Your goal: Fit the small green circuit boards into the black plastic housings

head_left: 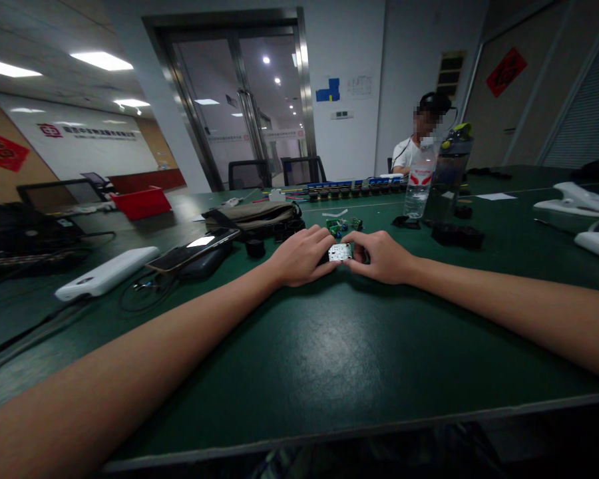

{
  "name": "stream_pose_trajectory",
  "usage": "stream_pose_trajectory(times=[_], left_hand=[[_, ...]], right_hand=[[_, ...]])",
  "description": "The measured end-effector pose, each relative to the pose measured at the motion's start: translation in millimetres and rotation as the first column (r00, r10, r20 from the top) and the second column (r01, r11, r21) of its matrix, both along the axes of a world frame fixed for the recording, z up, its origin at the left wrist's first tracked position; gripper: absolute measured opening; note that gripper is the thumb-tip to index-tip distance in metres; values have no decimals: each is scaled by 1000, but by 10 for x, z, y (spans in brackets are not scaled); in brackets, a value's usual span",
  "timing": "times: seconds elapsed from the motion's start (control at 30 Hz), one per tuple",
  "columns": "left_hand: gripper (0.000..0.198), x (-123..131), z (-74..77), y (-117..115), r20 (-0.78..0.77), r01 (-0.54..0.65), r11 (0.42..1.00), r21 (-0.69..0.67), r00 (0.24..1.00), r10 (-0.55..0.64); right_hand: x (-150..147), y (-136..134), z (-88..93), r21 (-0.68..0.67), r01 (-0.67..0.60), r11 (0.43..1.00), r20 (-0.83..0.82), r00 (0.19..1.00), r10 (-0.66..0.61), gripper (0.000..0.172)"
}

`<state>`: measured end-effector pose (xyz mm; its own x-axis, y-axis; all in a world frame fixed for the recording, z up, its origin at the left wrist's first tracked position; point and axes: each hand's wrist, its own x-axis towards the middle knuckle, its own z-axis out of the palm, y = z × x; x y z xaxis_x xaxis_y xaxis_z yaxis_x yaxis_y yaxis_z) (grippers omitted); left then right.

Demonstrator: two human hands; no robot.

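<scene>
Both my hands meet over the green table [299,346], gripping one small white perforated part [340,252] between them. My left hand [302,256] curls its fingers round the part's left side. My right hand [382,257] pinches its right side with thumb and fingers. The part rests just above or on the table; I cannot tell which. Small green circuit boards [338,227] lie just beyond my fingers.
A phone [194,251], a white power bank [107,273] with cables, a khaki pouch [252,214] and a red bin [140,202] lie at left. A water bottle [418,183] and dark bottle [449,179] stand right of centre. A seated person [419,143] is across the table. White devices [574,198] sit far right.
</scene>
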<state>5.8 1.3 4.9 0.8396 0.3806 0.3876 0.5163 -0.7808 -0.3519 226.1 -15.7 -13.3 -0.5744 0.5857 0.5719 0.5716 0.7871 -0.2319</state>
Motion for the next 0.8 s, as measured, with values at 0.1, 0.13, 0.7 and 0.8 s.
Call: stream_pose_trajectory(times=[0.1,0.13,0.7,0.8], left_hand=[[40,2,5,-1,-2,-4,1000,1,1000,4],[40,3,5,0,-3,-3,1000,3,1000,3],[38,2,8,-2,-19,0,1000,20,1000,0],[39,1,4,3,-24,2,1000,18,1000,-2]], right_hand=[[0,-1,0,1,2,1000,1,1000,-2,22],[-1,-3,1,0,0,1000,1,1000,0,22],[-2,1,3,-6,8,1000,11,1000,-8,23],[-2,1,1,-12,10,1000,8,1000,-10,23]])
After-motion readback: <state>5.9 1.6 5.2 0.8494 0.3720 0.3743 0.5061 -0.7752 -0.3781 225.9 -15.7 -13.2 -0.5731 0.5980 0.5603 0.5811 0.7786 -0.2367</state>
